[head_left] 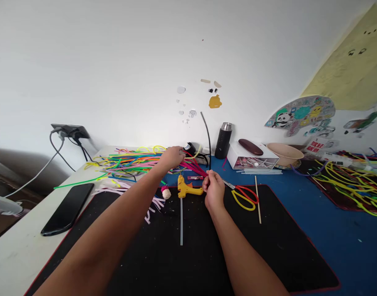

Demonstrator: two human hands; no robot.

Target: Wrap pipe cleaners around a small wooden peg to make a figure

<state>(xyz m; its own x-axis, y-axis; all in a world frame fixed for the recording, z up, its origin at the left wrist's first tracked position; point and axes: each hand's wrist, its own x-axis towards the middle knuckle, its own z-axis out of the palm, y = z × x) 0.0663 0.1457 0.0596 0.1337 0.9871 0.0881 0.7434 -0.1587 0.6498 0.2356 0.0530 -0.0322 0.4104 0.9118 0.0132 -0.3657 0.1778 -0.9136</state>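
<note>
My right hand point(214, 190) is closed around the lower end of a black pipe cleaner point(208, 139), which stands upright and bends left at its tip. At the back of the desk my left hand point(172, 157) reaches into a pile of coloured pipe cleaners point(129, 161). Its fingers curl down, and what they grip is hidden. Magenta pipe cleaners point(195, 166) lie between the two hands. Just in front is a yellow glue gun point(186, 189) with a glue stick point(181, 222) in it. Left of the glue gun sits a small pink-and-cream piece point(165, 192).
Scissors point(245, 198) and a wooden stick point(257, 201) lie right on the black mat point(176, 267). Behind stand a black thermos point(223, 140), a white box point(237, 163) and a bowl point(284, 153). A phone point(67, 209) lies left; yellow pipe cleaners point(345, 185) lie far right.
</note>
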